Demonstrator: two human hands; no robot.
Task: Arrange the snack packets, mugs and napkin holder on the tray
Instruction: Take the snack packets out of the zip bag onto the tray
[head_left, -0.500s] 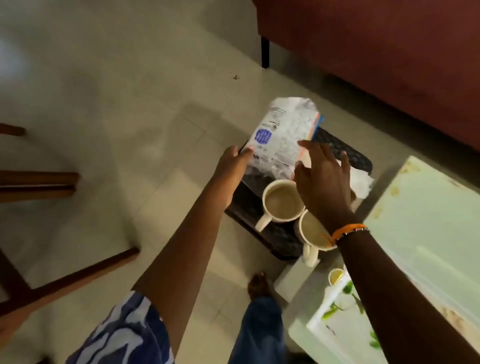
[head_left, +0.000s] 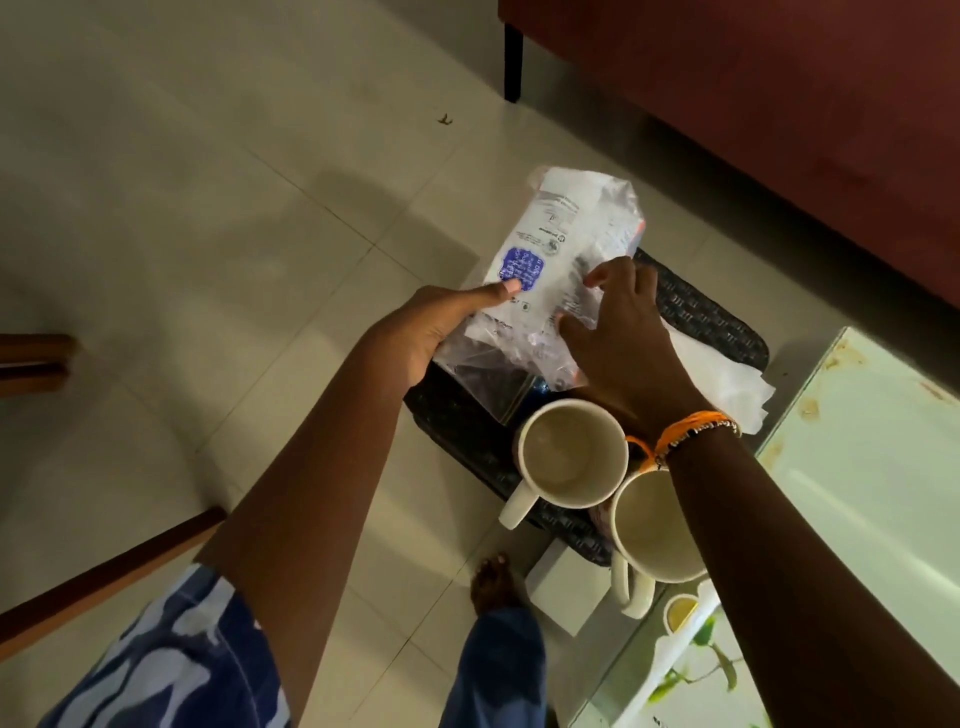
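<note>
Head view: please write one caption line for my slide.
Both hands, left hand and right hand, hold a snack packet above the dark tray beside two mugs.

I see a red sofa (head_left: 779, 130) on the pale tiled floor (head_left: 182, 182), wooden chair legs (head_left: 104, 577) at left.

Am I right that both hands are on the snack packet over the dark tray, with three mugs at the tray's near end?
Not quite: the head view shows two mugs, not three. Both the left hand and right hand are on the snack packet over the dark tray.
</note>
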